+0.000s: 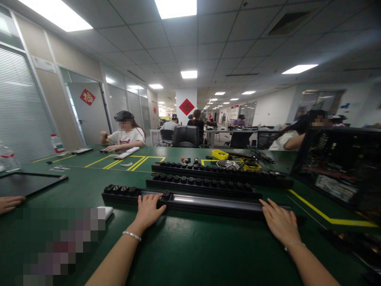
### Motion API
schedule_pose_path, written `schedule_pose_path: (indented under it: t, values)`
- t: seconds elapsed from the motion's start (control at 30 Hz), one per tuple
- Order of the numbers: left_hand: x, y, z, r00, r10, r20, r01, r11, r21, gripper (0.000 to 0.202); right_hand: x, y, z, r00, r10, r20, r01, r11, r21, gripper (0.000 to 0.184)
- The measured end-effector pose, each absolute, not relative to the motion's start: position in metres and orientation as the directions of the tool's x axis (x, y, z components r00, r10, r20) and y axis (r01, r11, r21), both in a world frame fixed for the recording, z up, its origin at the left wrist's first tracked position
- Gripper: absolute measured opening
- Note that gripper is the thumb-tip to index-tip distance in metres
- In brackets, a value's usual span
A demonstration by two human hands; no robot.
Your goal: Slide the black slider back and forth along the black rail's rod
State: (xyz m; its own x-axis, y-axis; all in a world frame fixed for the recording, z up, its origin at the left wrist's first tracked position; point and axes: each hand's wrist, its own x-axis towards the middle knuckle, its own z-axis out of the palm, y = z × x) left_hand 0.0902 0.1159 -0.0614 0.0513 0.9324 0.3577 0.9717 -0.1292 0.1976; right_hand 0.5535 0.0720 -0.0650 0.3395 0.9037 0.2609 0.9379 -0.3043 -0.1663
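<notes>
A long black rail (208, 201) with a shiny inner channel lies across the green table in front of me. Several black socket-like blocks (120, 190) are grouped at its left end, and a single block (167, 195) sits further along. My left hand (149, 212) rests at the rail's near edge beside that single block, fingers apart and thumb out. Near the right end, my right hand (281, 222) lies with fingers stretched over the rail. Neither hand is wrapped round anything. Two more black rails, a middle one (202, 183) and a back one (220, 171), carry rows of similar blocks.
Behind the rails are a yellow bin (220, 154), a metal bowl (228, 164) and loose tools. An open computer case (336, 171) stands at right. At left are a black tray (32, 183), another person's hand (11, 203) and bottles (57, 144). A co-worker (126, 133) sits opposite.
</notes>
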Motion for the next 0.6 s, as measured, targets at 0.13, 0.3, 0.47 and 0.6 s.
schedule_pose_path:
  t: [0.13, 0.3, 0.47, 0.6]
  values:
    - [0.0902, 0.1174, -0.0627, 0.045, 0.936, 0.349, 0.975, -0.118, 0.191, 0.049, 0.5536, 0.0718, -0.0655, 0.333, 0.902, 0.274, 0.941, -0.301, -0.153, 0.059]
    - [0.0905, 0.1171, -0.0617, 0.044, 0.94, 0.339, 0.976, -0.113, 0.188, 0.048, 0.5544, 0.0719, -0.0666, 0.334, 0.9, 0.281, 0.941, -0.3, -0.158, 0.058]
    - [0.0906, 0.1156, -0.0596, 0.055, 0.944, 0.326, 0.977, -0.118, 0.177, 0.048, 0.5561, 0.0733, -0.0676, 0.338, 0.903, 0.265, 0.938, -0.303, -0.167, 0.06]
    - [0.0912, 0.1153, -0.0576, 0.067, 0.947, 0.313, 0.981, -0.12, 0.155, 0.047, 0.5557, 0.0734, -0.0669, 0.339, 0.906, 0.255, 0.938, -0.304, -0.167, 0.061]
